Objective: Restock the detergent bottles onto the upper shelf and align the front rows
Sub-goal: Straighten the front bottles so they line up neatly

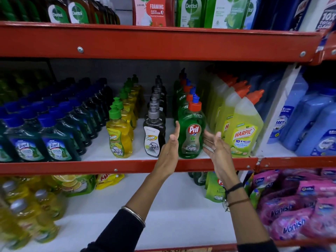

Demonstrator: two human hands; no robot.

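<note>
A green Pril bottle (191, 131) with a red cap stands at the front of its row on the middle shelf (127, 167). My left hand (170, 151) is open just left of it, palm facing the bottle, fingertips near its shoulder. My right hand (217, 146) is open just right of it, fingers spread, in front of the yellow-green Harpic bottle (243, 131). Neither hand grips the bottle. To the left stand a grey Super bottle (154, 135) and a yellow Super bottle (120, 137), each heading a row.
Dark green Lizol bottles (54, 142) fill the shelf's left. Blue bottles (309, 120) stand at the right. Dettol bottles (190, 11) sit on the top shelf. The lower shelf holds yellow bottles (27, 215), green pouches (215, 188) and pink Vanish packs (294, 211).
</note>
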